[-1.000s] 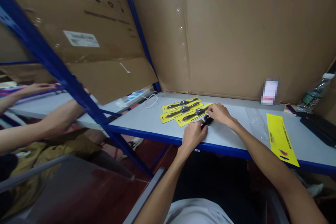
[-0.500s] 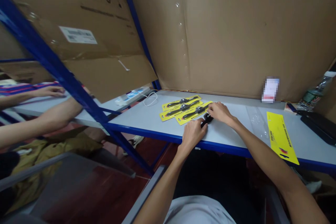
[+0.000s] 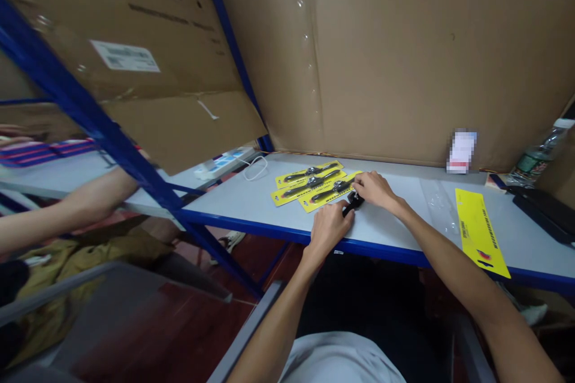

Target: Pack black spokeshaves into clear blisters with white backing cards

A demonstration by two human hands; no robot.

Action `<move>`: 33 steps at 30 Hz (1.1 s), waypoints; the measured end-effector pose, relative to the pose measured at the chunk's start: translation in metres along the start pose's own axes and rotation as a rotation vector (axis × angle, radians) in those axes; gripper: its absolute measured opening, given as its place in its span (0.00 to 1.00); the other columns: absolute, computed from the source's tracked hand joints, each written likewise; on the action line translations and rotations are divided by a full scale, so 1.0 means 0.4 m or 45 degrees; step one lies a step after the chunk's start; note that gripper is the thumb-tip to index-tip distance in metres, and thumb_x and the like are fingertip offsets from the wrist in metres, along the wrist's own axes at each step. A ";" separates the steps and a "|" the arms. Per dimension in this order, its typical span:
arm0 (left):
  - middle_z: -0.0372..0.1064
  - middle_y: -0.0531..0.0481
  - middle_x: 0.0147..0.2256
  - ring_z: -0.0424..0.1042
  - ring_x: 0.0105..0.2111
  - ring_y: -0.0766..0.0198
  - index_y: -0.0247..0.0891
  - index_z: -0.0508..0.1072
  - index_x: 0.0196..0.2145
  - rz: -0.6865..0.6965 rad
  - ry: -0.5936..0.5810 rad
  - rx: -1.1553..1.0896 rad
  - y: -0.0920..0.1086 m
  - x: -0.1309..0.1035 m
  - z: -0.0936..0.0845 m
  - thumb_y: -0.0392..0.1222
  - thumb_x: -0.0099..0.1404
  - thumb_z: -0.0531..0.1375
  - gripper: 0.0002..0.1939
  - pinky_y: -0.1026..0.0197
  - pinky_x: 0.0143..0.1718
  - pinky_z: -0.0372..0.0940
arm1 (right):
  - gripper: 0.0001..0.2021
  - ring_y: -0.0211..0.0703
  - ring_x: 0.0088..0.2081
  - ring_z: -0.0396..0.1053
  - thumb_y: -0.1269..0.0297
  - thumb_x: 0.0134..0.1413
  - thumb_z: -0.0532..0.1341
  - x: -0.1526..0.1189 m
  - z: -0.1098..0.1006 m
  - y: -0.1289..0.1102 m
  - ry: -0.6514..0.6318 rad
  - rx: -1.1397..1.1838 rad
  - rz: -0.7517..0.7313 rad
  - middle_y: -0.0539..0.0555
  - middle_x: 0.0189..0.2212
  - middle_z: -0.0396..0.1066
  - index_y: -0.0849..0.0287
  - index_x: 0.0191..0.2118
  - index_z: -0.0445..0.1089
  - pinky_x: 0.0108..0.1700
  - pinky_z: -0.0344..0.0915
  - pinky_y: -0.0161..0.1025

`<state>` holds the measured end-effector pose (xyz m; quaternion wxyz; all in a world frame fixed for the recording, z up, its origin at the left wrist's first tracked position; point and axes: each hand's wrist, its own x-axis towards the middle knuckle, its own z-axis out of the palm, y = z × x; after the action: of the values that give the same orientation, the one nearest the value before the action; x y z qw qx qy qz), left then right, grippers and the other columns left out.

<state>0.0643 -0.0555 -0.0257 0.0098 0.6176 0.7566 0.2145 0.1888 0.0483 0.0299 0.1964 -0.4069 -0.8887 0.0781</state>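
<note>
A black tool [image 3: 354, 200] is held between my two hands near the table's front edge. My left hand [image 3: 330, 222] is closed round its near left end, and my right hand [image 3: 374, 190] grips its far right end. Just left of my right hand, three packaged black tools on yellow cards [image 3: 309, 184] lie partly overlapping. To the right of my right forearm lie a clear plastic blister [image 3: 442, 209] and a flat yellow card [image 3: 481, 230] with no tool on it.
On the white table [image 3: 242, 203], a phone [image 3: 462, 151] leans against the cardboard wall. A bottle [image 3: 534, 158] and black case [image 3: 545, 210] stand far right. A white cable [image 3: 255, 169] lies at left. Beyond the blue post [image 3: 103, 125], a person's arm [image 3: 67, 203] rests.
The view has shifted slightly. Both my hands keep hold of the black tool in nearly the same place. At far left, the other person's farther hand has moved left and back.
</note>
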 end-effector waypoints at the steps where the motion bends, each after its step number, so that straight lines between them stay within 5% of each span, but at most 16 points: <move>1: 0.81 0.42 0.43 0.78 0.46 0.49 0.43 0.79 0.51 -0.003 -0.003 0.000 0.000 0.000 0.000 0.47 0.70 0.58 0.16 0.56 0.43 0.65 | 0.12 0.40 0.32 0.73 0.65 0.66 0.57 0.000 -0.001 -0.002 -0.025 0.061 -0.015 0.54 0.33 0.80 0.58 0.33 0.76 0.32 0.56 0.34; 5: 0.81 0.43 0.43 0.78 0.47 0.48 0.44 0.79 0.51 -0.013 -0.009 0.003 0.000 0.001 -0.001 0.48 0.70 0.58 0.16 0.56 0.43 0.65 | 0.12 0.35 0.23 0.70 0.64 0.67 0.56 -0.001 -0.007 -0.014 -0.188 0.271 -0.026 0.50 0.28 0.79 0.59 0.36 0.75 0.31 0.59 0.32; 12: 0.81 0.42 0.43 0.78 0.47 0.49 0.44 0.79 0.51 -0.019 -0.013 0.010 0.003 0.000 -0.004 0.48 0.70 0.58 0.16 0.56 0.45 0.66 | 0.13 0.44 0.38 0.75 0.64 0.67 0.56 -0.005 -0.006 -0.009 -0.013 -0.057 0.032 0.58 0.38 0.80 0.58 0.35 0.76 0.34 0.57 0.34; 18: 0.81 0.42 0.44 0.78 0.48 0.48 0.44 0.79 0.51 -0.011 -0.016 0.006 0.005 0.000 -0.007 0.48 0.70 0.58 0.16 0.56 0.45 0.65 | 0.12 0.36 0.24 0.70 0.64 0.68 0.55 -0.002 -0.007 -0.019 -0.184 0.252 -0.046 0.50 0.28 0.79 0.58 0.36 0.75 0.32 0.58 0.32; 26: 0.81 0.41 0.44 0.78 0.48 0.47 0.43 0.79 0.52 -0.025 -0.034 0.001 0.006 -0.001 -0.007 0.48 0.71 0.57 0.17 0.55 0.46 0.66 | 0.13 0.46 0.40 0.74 0.63 0.68 0.56 -0.002 -0.006 -0.008 -0.007 -0.068 0.002 0.58 0.38 0.80 0.58 0.37 0.77 0.35 0.56 0.35; 33: 0.81 0.42 0.45 0.78 0.48 0.48 0.43 0.79 0.51 0.001 0.000 0.004 0.001 0.001 -0.002 0.48 0.70 0.58 0.16 0.56 0.45 0.66 | 0.13 0.39 0.28 0.72 0.64 0.69 0.54 0.000 -0.007 -0.014 -0.120 0.124 -0.026 0.52 0.30 0.79 0.58 0.36 0.75 0.33 0.57 0.34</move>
<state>0.0644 -0.0554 -0.0246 0.0089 0.6179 0.7567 0.2134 0.1859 0.0445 0.0341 0.1746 -0.3837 -0.8962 0.1382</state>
